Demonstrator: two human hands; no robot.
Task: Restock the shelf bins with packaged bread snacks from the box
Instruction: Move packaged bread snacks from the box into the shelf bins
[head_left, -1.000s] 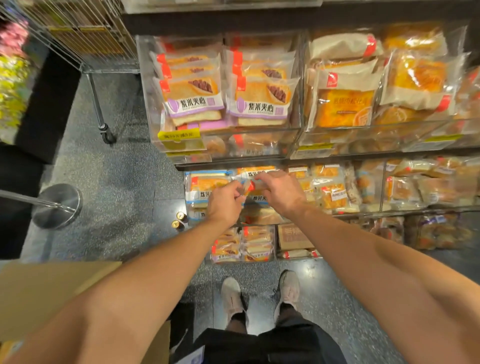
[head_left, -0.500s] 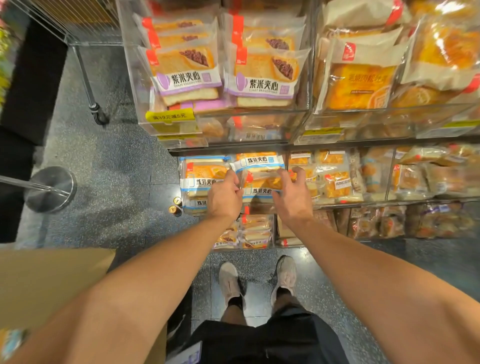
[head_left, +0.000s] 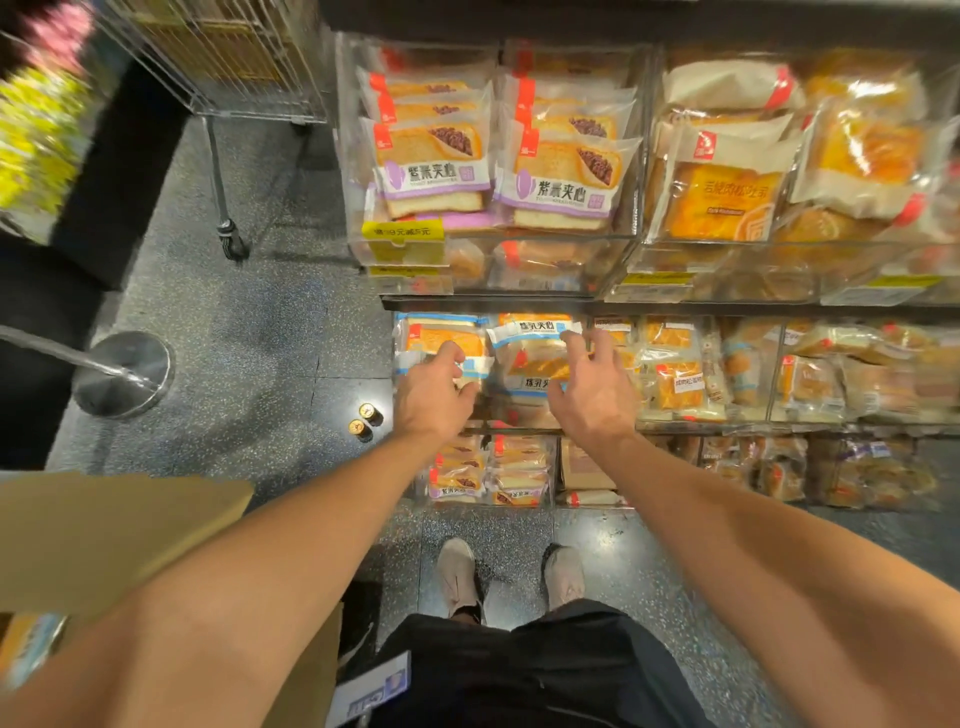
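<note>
Snack packs: clear wrappers with a blue-and-white band and dark characters, orange-yellow bread showing through; they lie in the middle shelf bin, a left stack and a right stack side by side.
Right stack: the top pack sits tilted, its white band uppermost.
Left hand: reaches into the bin over the left stack, fingers curled down against a wrapper edge; whether it truly grips the pack I cannot tell.
Right hand: spread over the right stack, fingers apart and bent lightly, tips at the wrapper's edges; nothing clearly held.
Upper bin: clear plastic, holding purple-banded bread packs in two rows, a yellow price tag on its front.
Neighbouring bins: beige-and-orange packs to the right above; mixed small packs to the right of the hands.
Bottom bin: more small packs, below the wrists.
Box: brown cardboard flap at lower left, partly behind the left forearm.
Floor: dark speckled; two small gold-topped caps lie near the shelf foot.
Stanchion base: round metal, left of the shelf.
Wire cart: upper left, on a castor.
Shoes: pale pair, toes toward the shelf.
</note>
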